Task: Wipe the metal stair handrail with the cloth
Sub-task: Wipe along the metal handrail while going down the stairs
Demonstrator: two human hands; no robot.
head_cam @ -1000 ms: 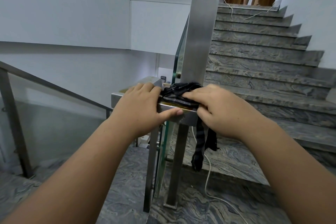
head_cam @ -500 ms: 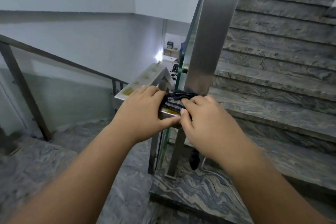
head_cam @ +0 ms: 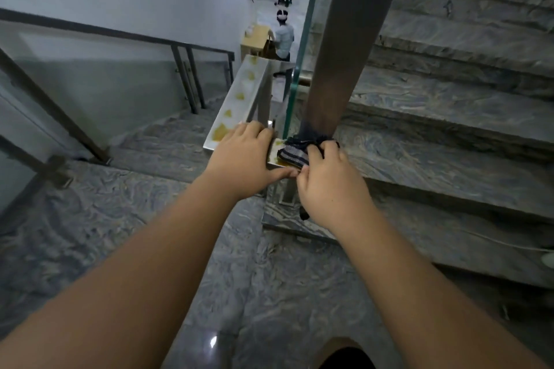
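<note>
The handrail, a flat steel bar with yellowish smears along its top, runs down and away over the lower flight and ends at a corner just in front of the person, where a second, darker rail section rises steeply to the upper right. The cloth (dark, with pale stripes) lies bunched on that corner, partly wrapped around the foot of the rising section, and a loose end hangs below the right wrist. The right hand is curled onto the near side of the cloth, fingers bent and pinching the fabric against the metal. The left hand lies flat and spread on the rail top just beside the cloth, thumb stretched toward the right hand, holding nothing but pressing on the steel. A green-edged glass panel stands behind the corner. Grey veined stone covers the landing and steps.
</note>
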